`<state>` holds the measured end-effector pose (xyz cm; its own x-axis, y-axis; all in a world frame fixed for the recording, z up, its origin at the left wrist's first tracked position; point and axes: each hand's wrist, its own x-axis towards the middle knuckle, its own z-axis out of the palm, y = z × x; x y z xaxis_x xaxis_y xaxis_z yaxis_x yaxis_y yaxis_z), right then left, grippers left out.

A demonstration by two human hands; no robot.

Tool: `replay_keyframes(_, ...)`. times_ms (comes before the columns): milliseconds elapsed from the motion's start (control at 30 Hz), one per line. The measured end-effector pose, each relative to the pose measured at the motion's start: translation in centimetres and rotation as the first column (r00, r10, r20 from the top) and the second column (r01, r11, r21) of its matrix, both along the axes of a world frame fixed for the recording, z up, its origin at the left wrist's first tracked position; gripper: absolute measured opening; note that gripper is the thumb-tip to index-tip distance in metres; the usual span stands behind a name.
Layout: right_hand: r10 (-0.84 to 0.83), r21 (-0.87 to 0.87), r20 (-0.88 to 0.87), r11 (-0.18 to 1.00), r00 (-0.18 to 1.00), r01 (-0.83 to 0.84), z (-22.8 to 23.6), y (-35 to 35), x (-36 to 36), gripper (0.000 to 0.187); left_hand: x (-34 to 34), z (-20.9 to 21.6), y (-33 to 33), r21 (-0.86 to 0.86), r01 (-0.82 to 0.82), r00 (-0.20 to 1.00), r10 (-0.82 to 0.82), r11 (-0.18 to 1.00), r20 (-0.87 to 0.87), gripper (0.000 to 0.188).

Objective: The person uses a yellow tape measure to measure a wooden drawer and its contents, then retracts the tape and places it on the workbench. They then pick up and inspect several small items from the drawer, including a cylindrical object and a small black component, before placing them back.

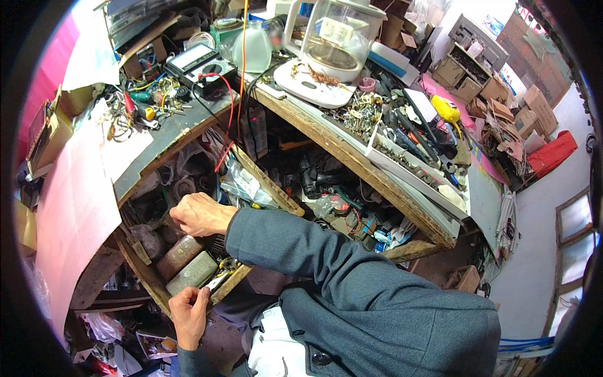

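A wooden drawer (pixel 143 279) stands pulled out below the bench, full of odds and ends. My left hand (pixel 190 317) is closed at the drawer's front edge, fingers curled over the wood. Above the drawer's contents is my right hand (pixel 200 215), its fingers bent together; the fingertips and anything in them are hidden. Just below it lie a rusty brown block-shaped item (pixel 180 256) and a grey-green one (pixel 193 274), side by side. A crumpled clear plastic bag (pixel 147 239) lies to their left. Small metal parts and a white piece sit at the drawer's right front corner.
A second open drawer (pixel 411 250) to the right holds cables and packets. On the bench stand a multimeter (pixel 200 61) with a red lead (pixel 233 113), a glass kettle (pixel 339 41) on a white base (pixel 314 85), and a long white tray (pixel 408 164) of screws beside several tools.
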<state>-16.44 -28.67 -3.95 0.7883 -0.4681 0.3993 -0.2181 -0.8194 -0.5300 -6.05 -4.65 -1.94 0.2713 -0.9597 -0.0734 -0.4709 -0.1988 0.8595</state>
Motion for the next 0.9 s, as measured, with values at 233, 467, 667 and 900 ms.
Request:
replay_keyframes(233,-0.008,-0.021,-0.011,1.0,1.0,0.007,-0.07,-0.15,0.08,0.011,0.25,-0.26,0.04,0.004,0.012,1.0,-0.012,1.0,0.009,0.027)
replay_keyframes(467,-0.011,-0.021,0.013,1.0,1.0,0.011,-0.2,-0.22,-0.02,0.011,-0.07,-0.05,0.08,-0.01,0.002,1.0,-0.002,1.0,0.011,0.028)
replay_keyframes(667,-0.003,-0.023,0.055,1.0,0.999,0.004,-0.45,-0.52,0.09,0.012,-0.06,-0.12,0.23,-0.039,0.017,0.996,-0.013,0.999,0.093,0.027)
replay_keyframes(900,-0.026,-0.075,0.182,0.996,0.983,0.04,0.06,-0.44,-0.53,0.013,-0.51,0.29,0.11,-0.068,0.034,0.983,-0.021,0.997,0.18,0.03)
